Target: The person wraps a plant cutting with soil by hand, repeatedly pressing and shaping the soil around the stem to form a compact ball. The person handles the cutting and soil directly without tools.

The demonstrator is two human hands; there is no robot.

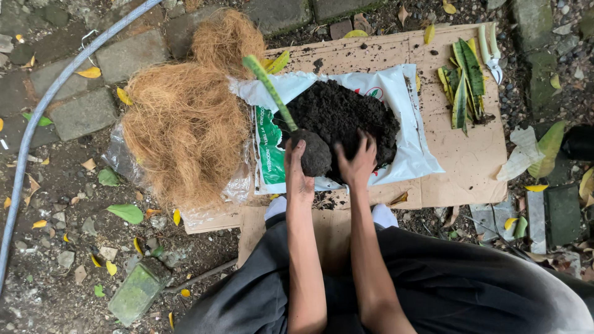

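Head view, looking straight down: I see a packed soil ball [315, 153] at the near edge of a heap of dark soil [343, 114], with a long green leaf [270, 91] rising out of it and slanting up and to the left. My left hand [297, 173] is cupped around the ball's left side, fingers curled against it and holding it. My right hand [357, 162] lies flat on the heap just beside the ball, fingers spread and pressed into the soil; I cannot tell whether it touches the ball itself.

The heap sits on a white plastic bag [405, 139] with green print, laid open on a sheet of cardboard [467, 167]. Just left of the bag lies a big mound of brown coconut fibre [189, 117] on clear plastic. At the cardboard's far right corner I see a bundle of cut striped leaves [463, 83], with pale-handled pruning shears [490, 52] beside them. A grey hose [43, 111] curves along the paving stones well to the left. My white-socked feet [275, 207] rest at the cardboard's near edge.
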